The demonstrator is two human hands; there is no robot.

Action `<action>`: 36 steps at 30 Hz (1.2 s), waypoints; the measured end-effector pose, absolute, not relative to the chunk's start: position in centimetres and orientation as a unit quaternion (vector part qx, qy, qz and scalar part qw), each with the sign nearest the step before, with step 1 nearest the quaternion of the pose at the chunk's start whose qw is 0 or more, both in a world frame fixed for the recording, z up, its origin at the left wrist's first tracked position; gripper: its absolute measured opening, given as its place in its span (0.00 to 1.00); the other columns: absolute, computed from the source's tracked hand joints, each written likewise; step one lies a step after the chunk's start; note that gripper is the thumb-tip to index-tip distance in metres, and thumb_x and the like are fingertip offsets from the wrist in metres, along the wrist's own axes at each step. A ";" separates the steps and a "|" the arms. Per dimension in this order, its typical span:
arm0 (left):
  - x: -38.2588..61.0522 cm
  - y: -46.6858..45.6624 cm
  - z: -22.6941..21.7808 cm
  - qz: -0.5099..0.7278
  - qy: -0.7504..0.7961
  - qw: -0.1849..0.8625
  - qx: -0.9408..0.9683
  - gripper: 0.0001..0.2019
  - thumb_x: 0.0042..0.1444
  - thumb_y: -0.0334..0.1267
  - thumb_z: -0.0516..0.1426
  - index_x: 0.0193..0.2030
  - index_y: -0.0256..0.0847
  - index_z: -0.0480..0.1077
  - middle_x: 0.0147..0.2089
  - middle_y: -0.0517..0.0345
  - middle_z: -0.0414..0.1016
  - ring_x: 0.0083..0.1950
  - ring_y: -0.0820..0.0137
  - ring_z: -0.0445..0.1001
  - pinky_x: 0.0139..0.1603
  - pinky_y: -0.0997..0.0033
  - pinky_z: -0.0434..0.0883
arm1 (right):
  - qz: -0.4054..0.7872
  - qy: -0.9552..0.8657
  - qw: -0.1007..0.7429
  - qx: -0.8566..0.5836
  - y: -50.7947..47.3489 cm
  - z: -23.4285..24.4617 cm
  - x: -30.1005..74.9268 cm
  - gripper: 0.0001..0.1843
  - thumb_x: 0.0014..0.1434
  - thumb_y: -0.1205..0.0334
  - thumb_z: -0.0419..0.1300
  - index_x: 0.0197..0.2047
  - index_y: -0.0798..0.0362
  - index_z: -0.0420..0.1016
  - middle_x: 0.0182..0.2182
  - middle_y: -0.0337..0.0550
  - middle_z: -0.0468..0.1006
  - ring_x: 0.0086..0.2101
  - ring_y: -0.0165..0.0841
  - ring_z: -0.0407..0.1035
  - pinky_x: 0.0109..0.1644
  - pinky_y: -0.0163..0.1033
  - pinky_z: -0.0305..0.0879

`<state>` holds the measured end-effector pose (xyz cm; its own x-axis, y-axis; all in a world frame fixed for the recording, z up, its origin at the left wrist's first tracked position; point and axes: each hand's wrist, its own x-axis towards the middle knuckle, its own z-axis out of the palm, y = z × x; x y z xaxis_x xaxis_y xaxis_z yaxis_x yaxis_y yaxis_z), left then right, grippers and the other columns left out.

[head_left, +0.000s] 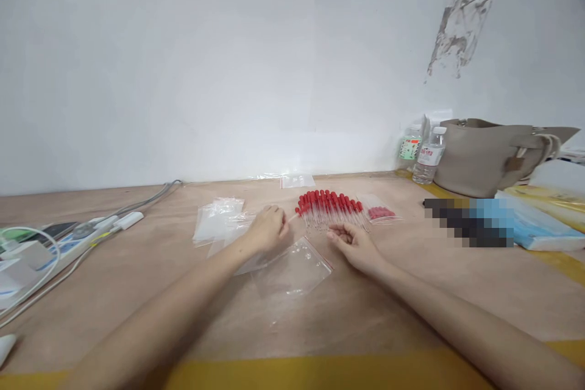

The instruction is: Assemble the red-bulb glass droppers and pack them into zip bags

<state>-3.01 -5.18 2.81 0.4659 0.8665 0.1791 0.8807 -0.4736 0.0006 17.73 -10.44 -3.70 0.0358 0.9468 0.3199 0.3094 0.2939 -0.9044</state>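
Note:
My left hand (270,225) is closed, its thumb and fingers around the clear stem of a dropper whose red bulb points right. Beside it lies a fanned pile of thin clear droppers with red bulbs (329,202). Just in front of the pile, my right hand (351,241) has loosely curled fingers, the thumb a little apart, and nothing visible in them. A clear zip bag (297,271) lies flat between my forearms. More clear bags (218,219) are stacked left of my left hand, some partly under it.
A small bag with red pieces (381,213) lies right of the pile. Water bottles (428,155) and a grey bag (479,155) stand at the back right, near a blue-and-white pack (543,225). On the left are a power strip (68,247) and cables. A wall closes the back.

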 end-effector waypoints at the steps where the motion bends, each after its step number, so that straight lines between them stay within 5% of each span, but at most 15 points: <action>1: -3.2 -6.3 2.7 -0.094 -0.436 0.059 -0.893 0.11 0.56 0.37 0.45 0.35 0.35 0.66 0.38 0.48 0.69 0.43 0.64 0.66 0.45 0.67 0.61 | 0.376 -0.596 0.526 -0.476 -10.4 -3.8 17.6 0.23 0.48 0.49 0.58 0.43 0.53 0.67 0.34 0.44 0.72 0.27 0.29 0.65 0.30 0.35 0.61; 3: -3.1 -8.3 2.3 -0.112 -0.332 0.061 -0.935 0.11 0.56 0.37 0.45 0.34 0.35 0.65 0.36 0.49 0.68 0.41 0.64 0.65 0.44 0.65 0.62 | 0.486 -0.553 0.528 -0.424 -10.5 -3.8 17.2 0.27 0.46 0.49 0.60 0.47 0.52 0.63 0.36 0.44 0.72 0.27 0.27 0.66 0.30 0.34 0.62; 6: -2.8 -10.4 1.4 -0.135 -0.304 0.026 -0.943 0.11 0.58 0.38 0.44 0.35 0.37 0.64 0.36 0.50 0.66 0.41 0.64 0.65 0.44 0.62 0.63 | 0.538 -0.531 0.520 -0.398 -10.8 -3.8 16.9 0.22 0.45 0.50 0.61 0.41 0.53 0.67 0.32 0.42 0.73 0.26 0.26 0.66 0.31 0.33 0.61; 10: -3.8 -11.7 0.3 -0.161 -0.334 -0.049 -0.927 0.16 0.59 0.41 0.44 0.52 0.38 0.58 0.50 0.47 0.63 0.51 0.63 0.62 0.51 0.60 0.61 | 0.435 -0.526 0.567 -0.461 -10.0 -4.0 18.7 0.19 0.45 0.46 0.59 0.27 0.55 0.67 0.22 0.38 0.70 0.22 0.25 0.62 0.27 0.32 0.59; 14: -5.7 -12.1 -0.5 -0.113 -0.313 -0.113 -0.936 0.25 0.58 0.45 0.46 0.61 0.42 0.47 0.62 0.49 0.51 0.61 0.61 0.51 0.59 0.58 0.54 | 0.332 -0.513 0.604 -0.513 -8.9 -4.1 21.3 0.21 0.43 0.42 0.58 0.27 0.54 0.66 0.23 0.39 0.70 0.23 0.28 0.63 0.26 0.33 0.59; 30: -6.5 -10.3 -0.5 -0.098 -0.220 -0.158 -0.958 0.28 0.56 0.44 0.49 0.62 0.43 0.46 0.62 0.51 0.54 0.62 0.63 0.52 0.60 0.59 0.53 | 0.433 -0.555 0.527 -0.477 -10.3 -4.6 19.8 0.20 0.45 0.45 0.59 0.27 0.54 0.65 0.22 0.37 0.70 0.21 0.25 0.62 0.25 0.32 0.59; 36: -6.1 -10.5 0.2 -0.083 -0.246 -0.096 -0.961 0.28 0.54 0.46 0.51 0.61 0.45 0.50 0.59 0.51 0.58 0.61 0.58 0.53 0.60 0.48 0.41 | 0.582 -0.555 0.466 -0.368 -11.3 -4.3 19.5 0.17 0.46 0.57 0.62 0.39 0.55 0.68 0.31 0.41 0.75 0.31 0.27 0.68 0.40 0.36 0.63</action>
<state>-6.10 -10.54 0.17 0.8656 0.4881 0.1121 0.4561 -0.8608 0.2258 19.48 -11.33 -4.31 -0.2948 0.9513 0.0898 -0.1352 0.0516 -0.9895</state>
